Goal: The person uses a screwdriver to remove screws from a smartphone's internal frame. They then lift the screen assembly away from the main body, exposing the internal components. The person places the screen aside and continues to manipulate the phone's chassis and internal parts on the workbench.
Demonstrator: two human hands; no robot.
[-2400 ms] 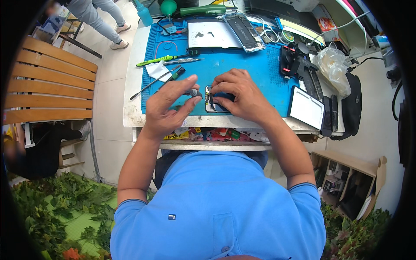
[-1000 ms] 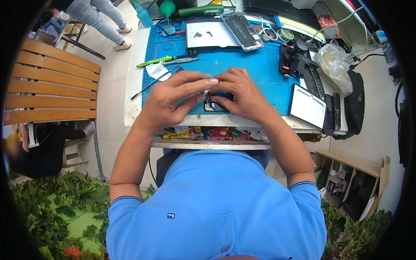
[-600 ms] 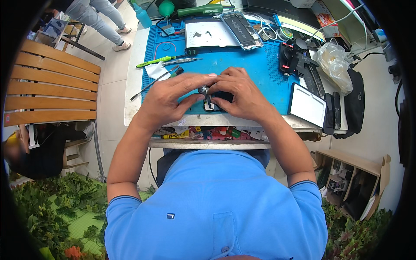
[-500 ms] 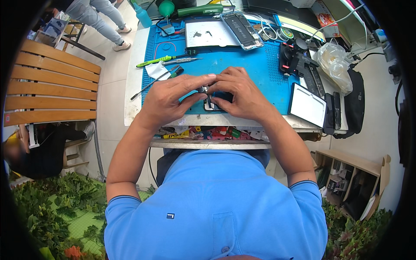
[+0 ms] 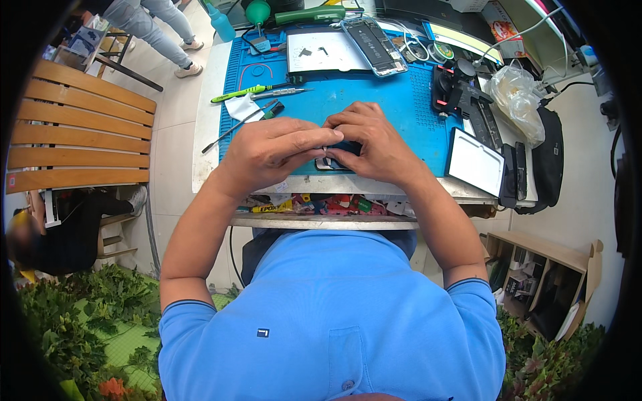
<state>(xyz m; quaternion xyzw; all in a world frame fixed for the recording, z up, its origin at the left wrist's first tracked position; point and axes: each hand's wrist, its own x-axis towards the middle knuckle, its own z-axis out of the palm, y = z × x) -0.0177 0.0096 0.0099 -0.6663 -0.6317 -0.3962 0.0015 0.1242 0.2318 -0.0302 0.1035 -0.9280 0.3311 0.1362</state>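
My left hand (image 5: 275,152) and my right hand (image 5: 371,144) meet over the near edge of the blue work mat (image 5: 321,100). The left fingers are closed in a pinch on a tiny piece, too small and covered to name. Under the fingertips lies a dark flat phone-like piece (image 5: 326,164) with a light patch, mostly hidden. My right hand curls round its far side, thumb and fingers gripping it. Further back, an opened phone (image 5: 374,47) with its battery showing rests against a white tray (image 5: 304,62) that bears small dark parts.
Left on the mat lie a green-handled tool (image 5: 247,93), a thin dark tool (image 5: 234,130) and a white tissue (image 5: 242,108). At right are a black clamp-like holder (image 5: 455,93), a white box lid (image 5: 475,164) and a plastic bag (image 5: 515,100). Below, an open drawer (image 5: 314,204) holds clutter.
My left hand has shifted slightly right, its fingertips now pinched together against the right hand's fingers. The gap and small metallic piece seen between the hands are now covered.
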